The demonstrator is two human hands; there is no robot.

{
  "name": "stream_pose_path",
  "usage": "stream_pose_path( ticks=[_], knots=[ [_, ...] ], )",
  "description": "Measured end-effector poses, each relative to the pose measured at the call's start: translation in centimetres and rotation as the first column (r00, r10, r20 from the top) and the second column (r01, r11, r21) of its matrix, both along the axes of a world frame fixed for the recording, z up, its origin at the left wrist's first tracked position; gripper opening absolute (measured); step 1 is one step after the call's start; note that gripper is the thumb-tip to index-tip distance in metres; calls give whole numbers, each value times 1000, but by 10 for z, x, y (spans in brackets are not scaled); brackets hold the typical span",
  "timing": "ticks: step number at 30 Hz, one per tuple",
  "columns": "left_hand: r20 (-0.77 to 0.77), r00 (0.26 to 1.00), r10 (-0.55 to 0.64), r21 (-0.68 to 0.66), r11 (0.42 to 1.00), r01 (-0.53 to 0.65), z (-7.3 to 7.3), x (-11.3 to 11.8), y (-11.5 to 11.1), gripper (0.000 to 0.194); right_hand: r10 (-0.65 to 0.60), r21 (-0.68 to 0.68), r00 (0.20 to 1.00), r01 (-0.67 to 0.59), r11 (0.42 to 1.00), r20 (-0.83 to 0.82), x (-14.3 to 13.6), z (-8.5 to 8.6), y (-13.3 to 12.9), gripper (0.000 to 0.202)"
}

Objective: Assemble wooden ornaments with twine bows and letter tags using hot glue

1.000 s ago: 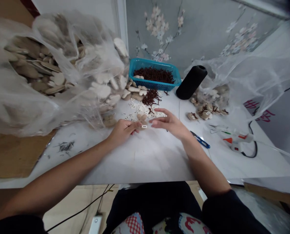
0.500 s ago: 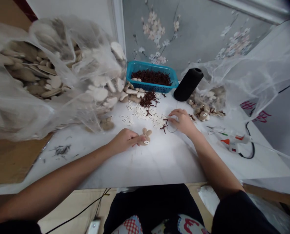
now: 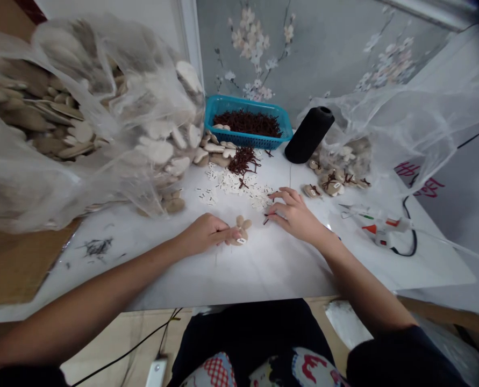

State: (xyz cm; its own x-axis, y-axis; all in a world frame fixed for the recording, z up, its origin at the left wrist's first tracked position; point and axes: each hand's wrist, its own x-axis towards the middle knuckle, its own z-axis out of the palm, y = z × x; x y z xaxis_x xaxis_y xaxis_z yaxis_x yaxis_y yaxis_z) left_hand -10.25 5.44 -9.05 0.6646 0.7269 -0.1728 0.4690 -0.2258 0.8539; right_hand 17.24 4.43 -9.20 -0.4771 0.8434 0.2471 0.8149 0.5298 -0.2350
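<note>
My left hand (image 3: 207,235) is closed, thumb on top, on a beige padded fabric piece (image 3: 244,222) with rounded lobes and a small white label (image 3: 241,241). To its right, my right hand (image 3: 293,214) reaches down to the table, thumb and index finger close together at a dark brown ribbon bow (image 3: 266,219). Its other fingers are bent and spread. The hand partly covers the bow. Just beyond the fingertips lies a scatter of small white labels (image 3: 239,183), with a heap of brown bows (image 3: 242,160) behind it.
A blue basket (image 3: 288,129) of brown bows stands at the back, beside a black thread cone (image 3: 309,134). Clear bags (image 3: 142,107) of padded pieces fill the left. Finished-looking pieces with bows (image 3: 331,183) lie right, near a glue gun (image 3: 384,234). Thread scraps (image 3: 98,247) lie left.
My right hand has moved left and toward me, over the bows, and its fingertips have come to one of them. My left hand keeps hold of the beige piece. The view has shifted slightly.
</note>
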Motion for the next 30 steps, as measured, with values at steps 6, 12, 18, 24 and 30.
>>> stream_pose_path(
  ticks=[6, 12, 18, 24, 30],
  knots=[
    [2, 997, -74, 38, 997, 74, 2, 2, 0, 57, -131, 14, 980, 135, 991, -150, -24, -12, -69, 12],
    [-14, 994, -108, 24, 994, 108, 5, 4, 1, 57, -195, 30, 934, 213, 977, -299, -26, -16, -88, 12],
    [-21, 987, -162, -82, 984, 160, 5, 0, 3, 54, 8, 9, 981, -7, 1000, -196, -12, -8, -72, 10],
    [-35, 982, -188, -121, 976, 182, 5, -1, 3, 46, 148, -18, 985, -150, 988, -84, -8, -8, -62, 10],
    [-156, 957, -244, -175, 961, 216, 8, 0, 0, 47, 161, -28, 980, -165, 986, -113, -15, -9, -66, 15]
  ],
)
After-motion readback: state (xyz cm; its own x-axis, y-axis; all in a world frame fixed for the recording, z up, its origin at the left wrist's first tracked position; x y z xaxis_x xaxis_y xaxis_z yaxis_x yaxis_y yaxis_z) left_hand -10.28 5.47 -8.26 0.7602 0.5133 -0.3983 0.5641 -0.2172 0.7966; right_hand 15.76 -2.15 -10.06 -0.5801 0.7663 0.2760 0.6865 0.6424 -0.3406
